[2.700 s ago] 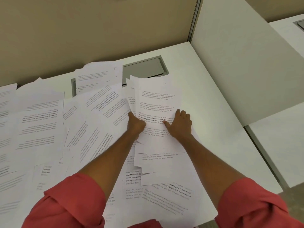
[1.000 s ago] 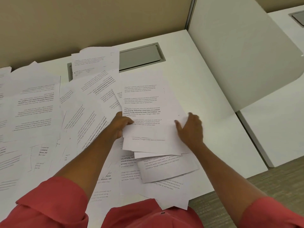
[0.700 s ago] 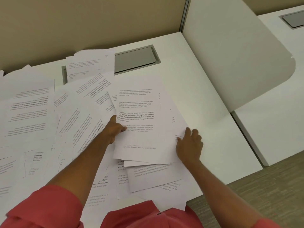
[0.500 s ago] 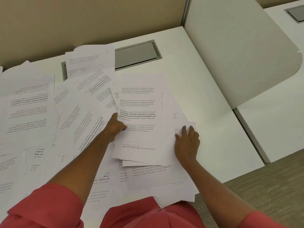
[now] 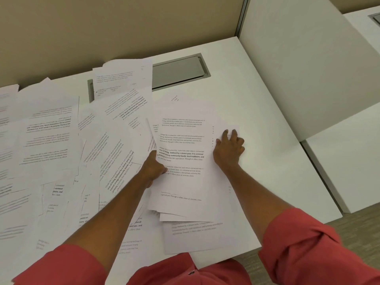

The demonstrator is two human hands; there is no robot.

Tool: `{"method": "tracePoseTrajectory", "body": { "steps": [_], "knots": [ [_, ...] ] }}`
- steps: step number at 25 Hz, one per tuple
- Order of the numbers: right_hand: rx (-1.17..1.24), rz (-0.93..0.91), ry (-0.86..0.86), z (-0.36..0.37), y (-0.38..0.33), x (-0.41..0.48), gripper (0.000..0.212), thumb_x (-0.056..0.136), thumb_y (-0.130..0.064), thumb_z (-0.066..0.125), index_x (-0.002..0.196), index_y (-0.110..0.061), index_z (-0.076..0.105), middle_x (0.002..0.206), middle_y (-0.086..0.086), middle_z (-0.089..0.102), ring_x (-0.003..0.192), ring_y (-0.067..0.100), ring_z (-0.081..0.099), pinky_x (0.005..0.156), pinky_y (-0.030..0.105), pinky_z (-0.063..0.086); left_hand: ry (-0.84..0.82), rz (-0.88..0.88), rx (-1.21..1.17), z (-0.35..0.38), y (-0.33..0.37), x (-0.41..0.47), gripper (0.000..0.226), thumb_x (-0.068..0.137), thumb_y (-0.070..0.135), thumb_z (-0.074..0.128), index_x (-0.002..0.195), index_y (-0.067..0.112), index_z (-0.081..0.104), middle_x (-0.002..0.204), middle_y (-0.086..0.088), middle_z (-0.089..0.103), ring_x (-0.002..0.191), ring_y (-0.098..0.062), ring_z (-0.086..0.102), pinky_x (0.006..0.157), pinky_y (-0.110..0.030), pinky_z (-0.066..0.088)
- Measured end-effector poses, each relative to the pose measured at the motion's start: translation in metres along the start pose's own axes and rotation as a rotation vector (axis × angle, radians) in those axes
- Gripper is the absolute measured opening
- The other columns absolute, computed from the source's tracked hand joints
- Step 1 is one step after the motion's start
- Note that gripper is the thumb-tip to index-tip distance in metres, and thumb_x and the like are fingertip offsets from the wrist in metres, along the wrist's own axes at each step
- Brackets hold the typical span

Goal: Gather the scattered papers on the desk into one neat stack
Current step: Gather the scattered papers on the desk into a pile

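Observation:
A loose pile of printed white sheets [image 5: 185, 140] lies on the white desk [image 5: 257, 120], right of centre, its edges uneven and several sheets sticking out below. My left hand [image 5: 153, 168] grips the pile's left edge, thumb on top. My right hand [image 5: 229, 150] rests on the pile's right edge with fingers curled over it. Many more scattered papers [image 5: 51, 140] cover the left half of the desk, overlapping at different angles.
A grey cable hatch [image 5: 178, 70] is set into the desk at the back, partly covered by a sheet [image 5: 121, 79]. A tan partition stands behind and a white divider panel [image 5: 308, 68] at the right. The desk's front edge is near my body.
My right hand slid up the pile's right edge and pushed the stray sheets inward. The pile now looks narrower, while my left hand kept its grip on the left edge.

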State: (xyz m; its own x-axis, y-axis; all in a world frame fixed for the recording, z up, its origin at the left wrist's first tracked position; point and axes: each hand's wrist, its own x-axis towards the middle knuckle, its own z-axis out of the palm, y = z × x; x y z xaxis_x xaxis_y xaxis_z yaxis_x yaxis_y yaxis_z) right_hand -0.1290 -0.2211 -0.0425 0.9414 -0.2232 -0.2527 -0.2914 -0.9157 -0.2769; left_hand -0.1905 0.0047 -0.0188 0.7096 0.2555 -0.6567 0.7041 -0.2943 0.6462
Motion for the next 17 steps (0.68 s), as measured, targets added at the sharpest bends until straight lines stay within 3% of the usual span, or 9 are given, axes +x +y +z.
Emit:
{"method": "tracePoseTrajectory", "body": {
  "steps": [4, 7, 9, 12, 17],
  "knots": [
    [0.045, -0.025, 0.014, -0.013, -0.01, 0.014, 0.061, 0.099, -0.042, 0.043, 0.15, -0.016, 0.026, 0.158, 0.014, 0.016, 0.135, 0.035, 0.027, 0.107, 0.047, 0.026, 0.066, 0.018, -0.002, 0.007, 0.0, -0.007, 0.062, 0.078, -0.007, 0.068, 0.133, 0.008, 0.045, 0.128, -0.008, 0.058, 0.117, -0.026, 0.054, 0.089, -0.03, 0.045],
    [0.123, 0.199, 0.084, -0.022, 0.003, 0.016, 0.075, 0.094, -0.05, 0.049, 0.15, -0.007, 0.024, 0.154, 0.02, 0.021, 0.137, 0.037, 0.028, 0.108, 0.048, 0.028, 0.196, 0.031, 0.099, 0.006, -0.001, -0.006, 0.048, 0.075, 0.012, 0.078, 0.117, 0.006, 0.055, 0.118, -0.01, 0.063, 0.109, -0.028, 0.059, 0.091, -0.037, 0.049],
    [0.131, 0.289, 0.056, -0.02, 0.008, 0.013, 0.071, 0.091, -0.052, 0.053, 0.139, -0.001, 0.037, 0.142, 0.019, 0.035, 0.128, 0.037, 0.036, 0.1, 0.047, 0.037, 0.31, -0.038, 0.222, 0.005, 0.003, -0.005, 0.049, 0.073, 0.027, 0.081, 0.112, 0.008, 0.058, 0.121, -0.013, 0.057, 0.113, -0.03, 0.053, 0.091, -0.035, 0.045],
    [0.034, 0.15, 0.038, -0.01, 0.005, 0.008, 0.066, 0.088, -0.057, 0.055, 0.129, -0.005, 0.049, 0.133, 0.016, 0.039, 0.12, 0.038, 0.038, 0.094, 0.045, 0.038, 0.342, -0.232, 0.215, 0.009, 0.015, -0.012, 0.058, 0.074, 0.032, 0.08, 0.121, 0.01, 0.054, 0.134, -0.018, 0.036, 0.125, -0.032, 0.036, 0.083, -0.034, 0.037],
    [-0.129, 0.011, -0.01, 0.0, -0.004, 0.01, 0.071, 0.088, -0.064, 0.049, 0.146, -0.027, 0.033, 0.145, 0.014, 0.029, 0.124, 0.04, 0.034, 0.099, 0.046, 0.031, 0.434, -0.418, -0.115, 0.017, 0.031, -0.018, 0.083, 0.073, 0.026, 0.082, 0.135, 0.005, 0.032, 0.141, -0.017, 0.03, 0.126, -0.034, 0.039, 0.095, -0.041, 0.044]
  ]
}}
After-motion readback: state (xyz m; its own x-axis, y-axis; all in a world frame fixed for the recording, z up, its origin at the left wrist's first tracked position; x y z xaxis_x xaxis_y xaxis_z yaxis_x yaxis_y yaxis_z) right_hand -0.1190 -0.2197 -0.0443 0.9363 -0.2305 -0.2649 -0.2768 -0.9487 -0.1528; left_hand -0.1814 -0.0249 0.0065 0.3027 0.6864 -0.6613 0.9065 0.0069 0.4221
